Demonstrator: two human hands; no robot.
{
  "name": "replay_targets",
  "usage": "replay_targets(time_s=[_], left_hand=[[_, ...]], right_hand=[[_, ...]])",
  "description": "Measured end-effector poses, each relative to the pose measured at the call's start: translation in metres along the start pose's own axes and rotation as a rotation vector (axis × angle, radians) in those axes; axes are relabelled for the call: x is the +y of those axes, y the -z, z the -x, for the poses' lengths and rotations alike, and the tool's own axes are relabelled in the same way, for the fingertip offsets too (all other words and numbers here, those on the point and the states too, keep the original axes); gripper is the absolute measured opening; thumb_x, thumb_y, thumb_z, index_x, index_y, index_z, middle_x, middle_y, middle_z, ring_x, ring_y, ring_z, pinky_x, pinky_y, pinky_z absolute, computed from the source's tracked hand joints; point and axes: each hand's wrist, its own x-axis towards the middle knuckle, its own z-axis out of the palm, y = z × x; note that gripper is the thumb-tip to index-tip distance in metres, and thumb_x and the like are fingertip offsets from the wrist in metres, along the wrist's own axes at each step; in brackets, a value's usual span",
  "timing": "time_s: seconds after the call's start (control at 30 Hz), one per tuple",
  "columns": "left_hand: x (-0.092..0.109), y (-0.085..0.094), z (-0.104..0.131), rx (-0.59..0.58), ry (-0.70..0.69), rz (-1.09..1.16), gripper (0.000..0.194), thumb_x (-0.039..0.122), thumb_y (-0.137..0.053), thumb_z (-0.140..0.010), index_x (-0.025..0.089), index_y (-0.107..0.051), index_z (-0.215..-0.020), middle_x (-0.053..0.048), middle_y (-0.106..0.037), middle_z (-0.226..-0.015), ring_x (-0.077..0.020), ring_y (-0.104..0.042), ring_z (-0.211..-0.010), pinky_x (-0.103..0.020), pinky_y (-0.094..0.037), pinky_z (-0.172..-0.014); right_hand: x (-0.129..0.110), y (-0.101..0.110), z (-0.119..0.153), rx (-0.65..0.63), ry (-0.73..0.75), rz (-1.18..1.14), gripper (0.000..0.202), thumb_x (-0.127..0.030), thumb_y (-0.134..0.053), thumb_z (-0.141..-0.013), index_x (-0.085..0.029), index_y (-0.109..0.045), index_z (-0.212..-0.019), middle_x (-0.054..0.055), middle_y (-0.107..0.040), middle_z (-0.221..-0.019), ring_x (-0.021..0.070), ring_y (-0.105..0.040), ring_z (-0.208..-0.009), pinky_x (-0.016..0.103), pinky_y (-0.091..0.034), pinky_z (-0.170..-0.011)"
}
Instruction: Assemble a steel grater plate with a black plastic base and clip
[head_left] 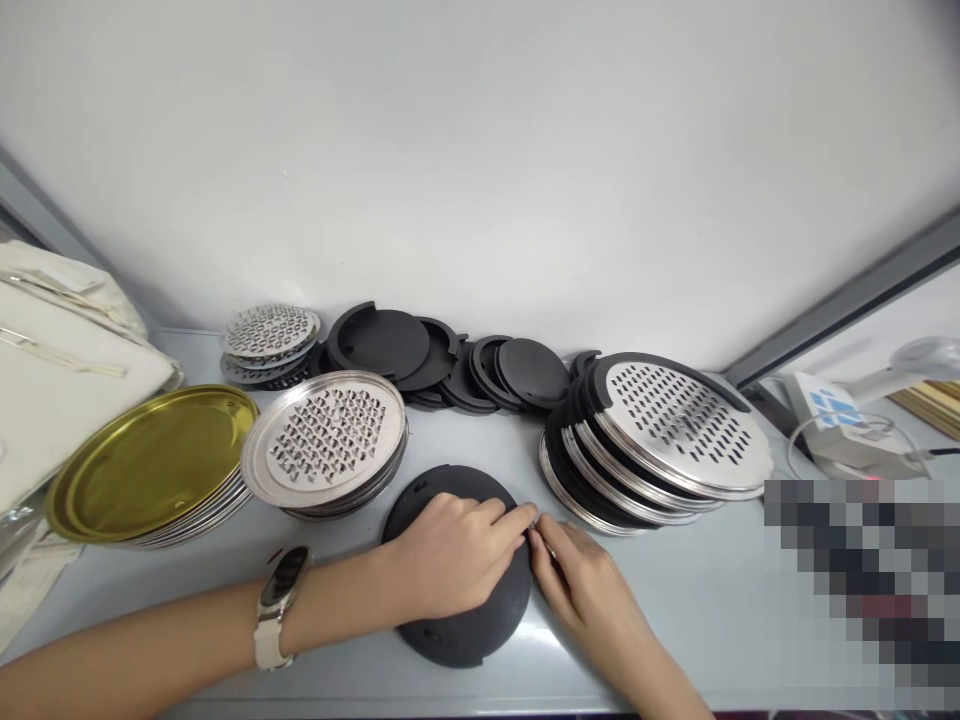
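Note:
A round black plastic disc (pixel 463 640) lies on the grey table in front of me. My left hand (pixel 457 550) rests over it, fingers bent and drawn together at the disc's right edge. At that same edge my right hand (pixel 581 575) is closed in a pinch, its fingertips meeting those of the left. A small shiny bit shows between the right fingers, too hidden to name. Behind the disc, to the left, is a stack of round metal grater plates (pixel 330 440). On the right leans a stack of grater plates with black rims (pixel 686 425).
Gold-coloured round plates (pixel 157 460) are stacked at the left, beside a cream fabric bag (pixel 67 370). Along the wall lie black discs and rings (pixel 386 345) and small perforated metal discs (pixel 270 330). A white device with a cable (pixel 847 430) stands at the far right.

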Motion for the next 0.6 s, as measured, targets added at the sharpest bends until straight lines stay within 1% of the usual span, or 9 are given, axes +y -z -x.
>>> replay_targets(time_s=[0.23,0.43,0.6], left_hand=[[-0.0003,-0.0007,-0.0001,-0.01,0.007,-0.002,0.03,0.025,-0.031,-0.096,0.02,-0.043,-0.123,-0.002,-0.063,-0.083,-0.0203,-0.063,-0.067,-0.03,-0.045,-0.053],[0.0001,-0.0005,0.0,-0.015,0.017,-0.005,0.029,0.026,-0.03,-0.097,0.02,-0.044,-0.121,-0.002,-0.063,-0.083,-0.0209,-0.063,-0.067,-0.031,-0.045,-0.053],[-0.0001,-0.0007,0.0,-0.014,0.018,0.003,0.029,0.027,-0.03,-0.097,0.019,-0.044,-0.121,-0.003,-0.063,-0.083,-0.0204,-0.063,-0.068,-0.03,-0.046,-0.054]], right_hand=[[0.0002,0.0014,0.0011,0.026,0.019,0.001,0.021,-0.023,-0.035,-0.097,-0.022,-0.039,-0.076,-0.001,-0.051,-0.063,0.0153,-0.049,-0.057,0.025,-0.034,-0.054],[-0.0004,0.0027,0.0005,0.019,0.022,-0.012,0.023,-0.021,-0.036,-0.095,-0.022,-0.036,-0.072,-0.002,-0.047,-0.061,0.0138,-0.046,-0.055,0.025,-0.033,-0.053],[-0.0016,0.0035,0.0015,0.006,0.017,-0.021,0.021,-0.022,-0.035,-0.096,-0.022,-0.039,-0.075,-0.001,-0.05,-0.064,0.0146,-0.048,-0.057,0.025,-0.034,-0.054]])
